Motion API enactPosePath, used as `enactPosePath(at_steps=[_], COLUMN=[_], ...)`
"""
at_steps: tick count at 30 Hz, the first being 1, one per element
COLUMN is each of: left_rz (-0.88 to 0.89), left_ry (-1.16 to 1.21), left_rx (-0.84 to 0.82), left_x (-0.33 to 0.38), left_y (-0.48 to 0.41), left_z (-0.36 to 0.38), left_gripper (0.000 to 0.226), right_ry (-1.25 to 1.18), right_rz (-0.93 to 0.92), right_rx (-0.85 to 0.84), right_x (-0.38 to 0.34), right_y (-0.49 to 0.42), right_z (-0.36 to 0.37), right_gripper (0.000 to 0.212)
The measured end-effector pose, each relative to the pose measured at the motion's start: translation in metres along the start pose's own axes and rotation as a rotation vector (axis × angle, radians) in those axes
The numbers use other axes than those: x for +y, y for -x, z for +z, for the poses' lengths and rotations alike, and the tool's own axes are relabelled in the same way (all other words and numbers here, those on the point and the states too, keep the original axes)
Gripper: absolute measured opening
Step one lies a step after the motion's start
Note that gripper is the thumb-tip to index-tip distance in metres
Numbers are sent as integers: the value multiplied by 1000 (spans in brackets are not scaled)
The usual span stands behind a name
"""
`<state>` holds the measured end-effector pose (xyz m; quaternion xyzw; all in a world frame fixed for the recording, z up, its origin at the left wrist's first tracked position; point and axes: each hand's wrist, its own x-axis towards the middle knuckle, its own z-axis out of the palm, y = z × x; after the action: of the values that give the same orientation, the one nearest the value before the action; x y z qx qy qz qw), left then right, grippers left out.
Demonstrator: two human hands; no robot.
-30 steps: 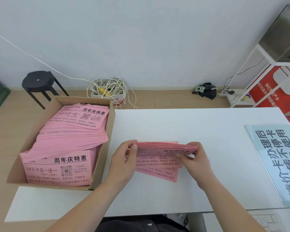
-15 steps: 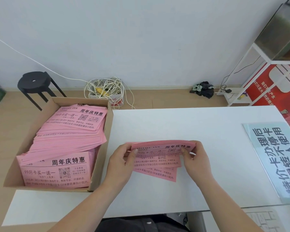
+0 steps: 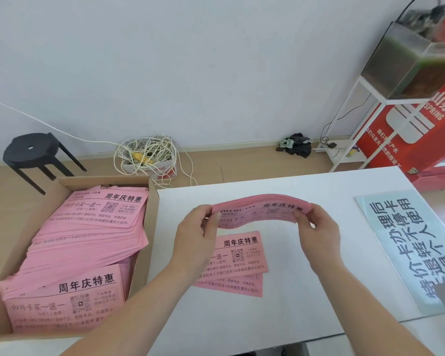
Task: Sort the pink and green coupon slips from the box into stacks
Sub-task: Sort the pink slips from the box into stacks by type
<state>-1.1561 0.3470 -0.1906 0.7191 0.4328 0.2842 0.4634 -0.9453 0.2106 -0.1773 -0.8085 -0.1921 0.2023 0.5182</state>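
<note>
Mostly pink slips [image 3: 88, 242] fill cardboard box [image 3: 152, 199].

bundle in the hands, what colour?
Pink with black print, clearest in the head view: the bundle arches between the left hand and right hand.

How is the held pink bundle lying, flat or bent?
Bent: the pink bundle arches up mid-span, left hand and right hand pinching its ends.

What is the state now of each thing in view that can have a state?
bundle of pink slips: bowed upward, held above the table.
left hand: pinches the bundle's left end.
right hand: pinches the bundle's right end.
loose pink slips: lying flat on the table, slightly fanned.
cardboard box: open, full of a slip pile.
</note>
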Motion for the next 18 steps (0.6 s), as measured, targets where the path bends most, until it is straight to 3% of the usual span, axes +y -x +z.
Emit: enactPosePath(at_steps=[7, 10, 18], left_rz=[-62, -85, -77], left_ry=[-83, -100, -203], left_rx=[-145, -161, -188], left_x=[-13, -20, -9], left_y=[-39, -43, -75], left_z=[43, 48, 48], left_gripper=[9, 19, 8], right_ry=[37, 23, 135], right_rz=[130, 167, 158], right_rx=[9, 15, -24], right_x=[33, 43, 32], right_y=[-33, -31, -56], right_z=[-4, 2, -6], right_gripper=[22, 26, 22])
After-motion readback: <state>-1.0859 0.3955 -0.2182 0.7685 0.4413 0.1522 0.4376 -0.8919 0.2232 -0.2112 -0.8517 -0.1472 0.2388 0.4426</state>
